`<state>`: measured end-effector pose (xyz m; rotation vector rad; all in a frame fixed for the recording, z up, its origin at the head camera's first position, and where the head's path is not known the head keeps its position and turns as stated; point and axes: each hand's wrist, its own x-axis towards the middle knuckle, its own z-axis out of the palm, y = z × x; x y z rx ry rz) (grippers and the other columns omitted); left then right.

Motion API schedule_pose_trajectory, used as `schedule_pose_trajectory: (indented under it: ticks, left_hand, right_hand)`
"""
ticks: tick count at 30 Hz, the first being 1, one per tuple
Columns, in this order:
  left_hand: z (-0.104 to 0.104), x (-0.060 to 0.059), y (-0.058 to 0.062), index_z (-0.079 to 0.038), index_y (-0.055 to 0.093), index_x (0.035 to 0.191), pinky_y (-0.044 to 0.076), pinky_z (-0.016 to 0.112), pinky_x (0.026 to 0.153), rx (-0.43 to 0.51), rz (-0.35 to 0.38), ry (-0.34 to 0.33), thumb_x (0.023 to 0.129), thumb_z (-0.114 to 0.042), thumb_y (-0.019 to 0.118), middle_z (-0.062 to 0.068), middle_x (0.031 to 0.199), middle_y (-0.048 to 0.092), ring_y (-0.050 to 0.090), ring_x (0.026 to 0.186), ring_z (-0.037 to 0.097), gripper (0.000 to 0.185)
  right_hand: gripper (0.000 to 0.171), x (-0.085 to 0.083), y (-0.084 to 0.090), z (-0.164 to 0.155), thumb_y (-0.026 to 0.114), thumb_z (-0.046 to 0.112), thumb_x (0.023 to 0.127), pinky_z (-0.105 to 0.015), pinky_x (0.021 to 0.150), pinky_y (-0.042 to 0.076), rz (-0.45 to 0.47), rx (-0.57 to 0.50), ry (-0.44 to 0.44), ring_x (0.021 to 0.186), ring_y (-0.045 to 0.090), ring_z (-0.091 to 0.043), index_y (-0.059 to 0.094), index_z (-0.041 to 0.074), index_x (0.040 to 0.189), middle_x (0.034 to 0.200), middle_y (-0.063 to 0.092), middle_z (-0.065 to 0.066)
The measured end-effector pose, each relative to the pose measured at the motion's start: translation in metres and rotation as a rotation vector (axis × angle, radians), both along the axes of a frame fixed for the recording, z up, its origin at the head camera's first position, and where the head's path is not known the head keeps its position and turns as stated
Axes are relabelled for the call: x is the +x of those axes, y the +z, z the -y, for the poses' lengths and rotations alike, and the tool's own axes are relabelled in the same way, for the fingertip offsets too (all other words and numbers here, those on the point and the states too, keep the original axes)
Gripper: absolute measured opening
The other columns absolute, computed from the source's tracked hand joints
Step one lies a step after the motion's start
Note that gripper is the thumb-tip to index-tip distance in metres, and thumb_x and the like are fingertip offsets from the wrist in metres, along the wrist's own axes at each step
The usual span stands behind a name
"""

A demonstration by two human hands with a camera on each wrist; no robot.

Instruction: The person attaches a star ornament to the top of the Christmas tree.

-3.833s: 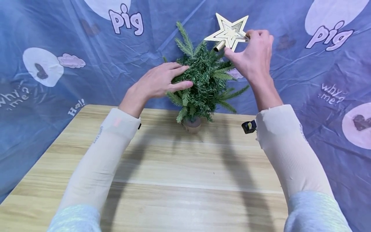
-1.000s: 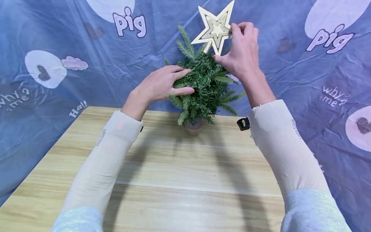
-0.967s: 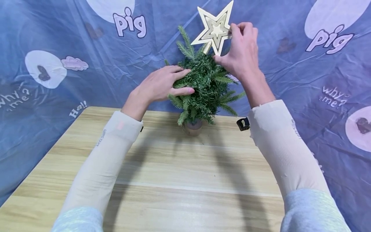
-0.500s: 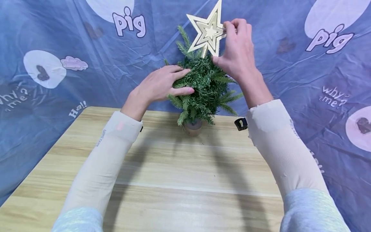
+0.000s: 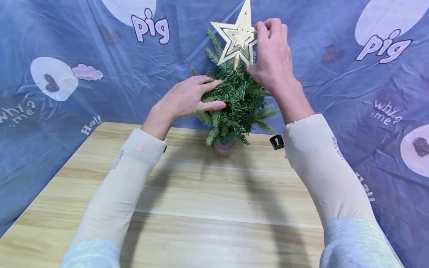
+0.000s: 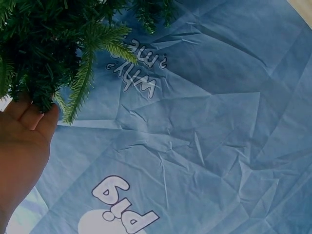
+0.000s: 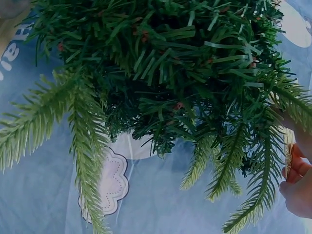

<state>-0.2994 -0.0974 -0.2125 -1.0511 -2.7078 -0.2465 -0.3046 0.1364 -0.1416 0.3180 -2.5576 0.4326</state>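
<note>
Since the earlier frames the star (image 5: 238, 39) has swung from a tilted position off to the right of the tree top to nearly upright directly over it, with its stem now down among the top needles. The right hand (image 5: 273, 56) has moved left with it.

The right hand pinches the star's right-hand point between curled fingers and thumb. The left hand (image 5: 182, 98) lies with straight fingers pressed flat against the left side of the small tree (image 5: 234, 100), steadying it without closing round any branch.

The tree stands in a small pot (image 5: 223, 147) at the far edge of the wooden surface (image 5: 207, 208), in front of a blue printed sheet (image 5: 67, 44).

Handling assessment: the star appears thin, light and rigid, and its slender points probably bend or snap under side load. Grip is best taken near the centre or at the stem, not at the tips. The branches are soft and springy and give under pressure, so the tree is best steadied at the trunk or the pot. The pot looks small, so the tree may tip easily.
</note>
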Motion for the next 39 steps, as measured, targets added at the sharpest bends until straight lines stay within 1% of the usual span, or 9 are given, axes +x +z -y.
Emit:
schedule_pose_trajectory:
  ticks: [5,8,13,18,28,39]
  left_hand:
    - [0.0008,-0.0001,-0.0017,-0.018,0.037,0.159,0.029,0.051,0.119,0.005,-0.004,-0.004,0.095,-0.071,0.050,0.014,0.157,0.042,0.037,0.144,0.035,0.085]
    - [0.0010,0.0004,-0.0026,-0.018,0.036,0.159,0.028,0.051,0.120,0.007,0.000,0.000,0.095,-0.072,0.049,0.015,0.157,0.041,0.036,0.145,0.035,0.085]
    - [0.0008,0.0013,-0.0039,-0.019,0.034,0.160,0.027,0.050,0.120,0.007,0.005,0.003,0.095,-0.072,0.048,0.015,0.158,0.039,0.034,0.146,0.035,0.085]
    - [0.0011,0.0020,-0.0051,-0.019,0.034,0.160,0.026,0.050,0.121,0.009,0.003,0.008,0.095,-0.072,0.048,0.016,0.158,0.040,0.034,0.146,0.035,0.085]
    - [0.0002,0.0032,-0.0039,-0.019,0.035,0.160,0.026,0.050,0.121,0.016,-0.004,0.005,0.095,-0.072,0.048,0.015,0.158,0.040,0.034,0.146,0.035,0.085]
    - [-0.0012,0.0027,-0.0028,-0.019,0.033,0.160,0.023,0.049,0.122,0.014,0.004,0.008,0.095,-0.073,0.047,0.015,0.160,0.037,0.031,0.148,0.034,0.086]
  right_hand:
    - [0.081,-0.0012,-0.0016,-0.0003,0.078,0.001,0.081,-0.038,0.111,0.040,-0.017,0.023,0.027,0.140,0.028,-0.025,0.038,0.005,0.151,0.152,0.029,-0.011]
    - [0.077,-0.0018,-0.0028,-0.0008,0.078,0.002,0.081,-0.038,0.111,0.040,-0.020,0.024,0.034,0.140,0.028,-0.025,0.040,0.005,0.148,0.152,0.028,-0.010]
    - [0.074,-0.0028,-0.0040,-0.0011,0.078,0.001,0.081,-0.039,0.111,0.041,-0.054,0.038,0.056,0.139,0.029,-0.025,0.041,0.005,0.145,0.151,0.030,-0.011]
    - [0.076,-0.0036,-0.0049,-0.0020,0.078,0.001,0.080,-0.040,0.112,0.040,-0.066,0.040,0.076,0.139,0.029,-0.026,0.041,0.004,0.147,0.150,0.031,-0.012]
    - [0.082,-0.0028,-0.0039,-0.0039,0.079,0.001,0.080,-0.035,0.113,0.037,-0.036,0.011,0.075,0.138,0.029,-0.023,0.038,0.006,0.152,0.149,0.030,-0.009]
    - [0.081,-0.0012,-0.0024,-0.0072,0.079,0.002,0.081,-0.037,0.112,0.038,-0.041,0.028,0.092,0.139,0.028,-0.023,0.038,0.006,0.150,0.150,0.029,-0.009]
